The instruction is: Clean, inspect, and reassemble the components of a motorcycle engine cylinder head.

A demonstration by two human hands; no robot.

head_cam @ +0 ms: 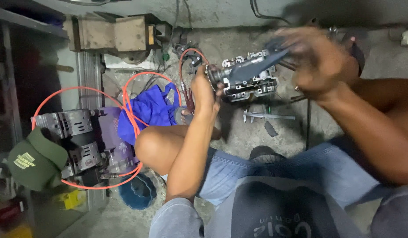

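Left hand (204,90) clenched on the sprocket end of the engine cylinder head (250,81), upper centre of frame, long axis horizontal. Right hand (320,59), blurred, grips a dark rag (256,64) across its top.

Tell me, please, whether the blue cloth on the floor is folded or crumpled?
Crumpled: the blue cloth lies bunched in loose, uneven folds, with the orange hose looping across it.

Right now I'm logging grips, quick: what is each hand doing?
Left hand: closed on the end of the metal engine part.
Right hand: blurred, closed on a dark grey rag.
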